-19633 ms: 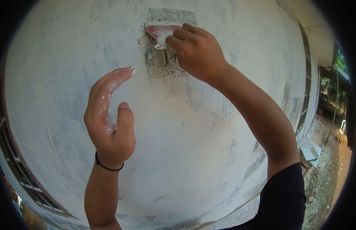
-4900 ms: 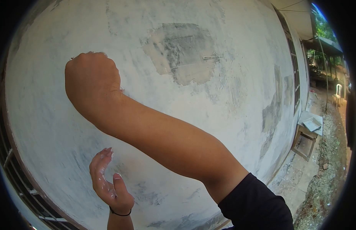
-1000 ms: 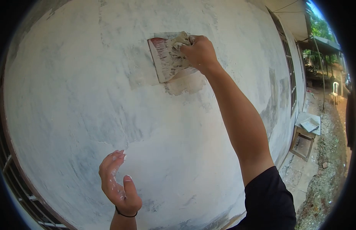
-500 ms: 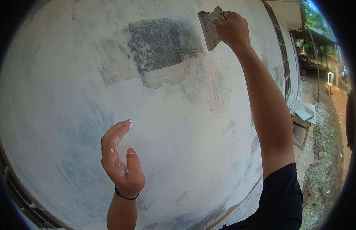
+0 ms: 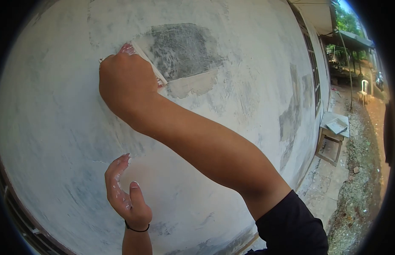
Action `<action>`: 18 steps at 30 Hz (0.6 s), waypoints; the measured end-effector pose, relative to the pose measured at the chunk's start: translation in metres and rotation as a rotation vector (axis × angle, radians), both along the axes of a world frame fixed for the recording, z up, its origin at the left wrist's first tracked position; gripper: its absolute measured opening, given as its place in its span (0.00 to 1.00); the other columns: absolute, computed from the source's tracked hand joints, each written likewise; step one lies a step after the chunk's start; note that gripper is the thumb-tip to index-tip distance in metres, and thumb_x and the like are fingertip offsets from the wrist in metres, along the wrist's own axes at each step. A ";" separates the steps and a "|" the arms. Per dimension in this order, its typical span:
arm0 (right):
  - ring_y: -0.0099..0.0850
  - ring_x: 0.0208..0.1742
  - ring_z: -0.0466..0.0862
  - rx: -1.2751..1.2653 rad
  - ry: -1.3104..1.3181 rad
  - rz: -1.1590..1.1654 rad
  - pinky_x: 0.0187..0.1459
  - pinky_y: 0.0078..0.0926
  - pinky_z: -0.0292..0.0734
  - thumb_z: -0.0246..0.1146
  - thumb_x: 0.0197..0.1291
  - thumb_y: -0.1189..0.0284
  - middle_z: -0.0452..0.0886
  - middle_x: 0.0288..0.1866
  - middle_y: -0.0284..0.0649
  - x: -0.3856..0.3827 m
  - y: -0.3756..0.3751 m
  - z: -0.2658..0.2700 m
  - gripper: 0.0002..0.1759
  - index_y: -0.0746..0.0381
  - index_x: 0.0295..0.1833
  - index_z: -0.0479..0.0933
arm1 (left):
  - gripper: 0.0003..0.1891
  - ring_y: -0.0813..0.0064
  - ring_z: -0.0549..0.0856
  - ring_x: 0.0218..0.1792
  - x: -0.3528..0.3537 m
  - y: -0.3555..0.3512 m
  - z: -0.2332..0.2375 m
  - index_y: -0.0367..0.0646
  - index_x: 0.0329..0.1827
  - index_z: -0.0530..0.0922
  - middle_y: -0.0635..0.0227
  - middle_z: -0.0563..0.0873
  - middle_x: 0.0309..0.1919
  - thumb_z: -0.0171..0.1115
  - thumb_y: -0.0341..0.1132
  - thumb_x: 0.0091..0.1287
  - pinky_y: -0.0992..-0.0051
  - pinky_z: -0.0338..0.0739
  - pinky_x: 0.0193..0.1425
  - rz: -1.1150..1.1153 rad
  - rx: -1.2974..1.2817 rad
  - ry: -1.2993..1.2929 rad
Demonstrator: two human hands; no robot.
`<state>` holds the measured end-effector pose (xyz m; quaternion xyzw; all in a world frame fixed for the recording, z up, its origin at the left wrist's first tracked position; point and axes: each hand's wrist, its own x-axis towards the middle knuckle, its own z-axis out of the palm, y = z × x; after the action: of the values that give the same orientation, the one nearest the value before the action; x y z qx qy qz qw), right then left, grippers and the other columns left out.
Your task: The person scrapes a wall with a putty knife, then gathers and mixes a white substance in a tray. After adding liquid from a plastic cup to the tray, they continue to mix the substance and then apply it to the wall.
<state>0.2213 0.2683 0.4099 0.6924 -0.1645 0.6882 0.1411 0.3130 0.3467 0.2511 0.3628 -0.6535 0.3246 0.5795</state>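
Observation:
My right hand (image 5: 127,85) is closed round a putty knife (image 5: 148,61), whose wide blade, edged with pale filler, lies against the wall (image 5: 197,144). The knife's handle is hidden by the fist. Just right of the blade is a dark grey patch (image 5: 184,51) of bare wall, with a beige strip (image 5: 195,83) of filler along its lower edge. Lower down, my left hand (image 5: 129,191) is held up in front of the wall, fingers curved and thumb apart, white filler smeared on the palm and fingertips. Nothing is in it.
At the right, a small table (image 5: 332,119) beside the wall bears a shallow tray (image 5: 336,125). A barred window (image 5: 310,51) runs along the wall's right part. Farther back stands a white chair (image 5: 364,91) on the dirt ground, near a gravel strip (image 5: 356,199).
My right hand has swept the putty knife left and down across the wall, from right of the dark patch to its left side. My left hand has dropped slightly.

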 end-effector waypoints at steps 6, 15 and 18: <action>0.45 0.30 0.84 0.059 -0.071 0.146 0.32 0.34 0.80 0.60 0.47 0.77 0.81 0.26 0.53 -0.046 0.008 0.012 0.06 0.70 0.27 0.79 | 0.21 0.55 0.77 0.52 -0.008 -0.012 -0.001 0.28 0.49 0.73 0.49 0.78 0.48 0.47 0.29 0.51 0.60 0.70 0.58 -0.011 -0.010 -0.010; 0.37 0.32 0.81 0.460 -0.197 0.399 0.38 0.31 0.76 0.61 0.48 0.72 0.81 0.31 0.50 -0.125 -0.136 0.021 0.15 0.72 0.40 0.79 | 0.21 0.55 0.77 0.51 -0.016 -0.025 0.001 0.29 0.48 0.74 0.47 0.79 0.47 0.47 0.27 0.50 0.60 0.72 0.57 0.000 -0.046 -0.071; 0.42 0.33 0.84 0.421 -0.235 0.152 0.39 0.32 0.79 0.61 0.46 0.70 0.83 0.31 0.51 -0.132 -0.153 0.011 0.15 0.69 0.38 0.80 | 0.20 0.55 0.78 0.51 -0.022 -0.034 0.000 0.30 0.47 0.74 0.48 0.79 0.46 0.47 0.28 0.51 0.60 0.72 0.57 0.012 -0.045 -0.077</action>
<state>0.0893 0.1149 0.4205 0.6321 -0.2668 0.7232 -0.0784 0.2911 0.3123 0.2511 0.3410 -0.6657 0.3563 0.5601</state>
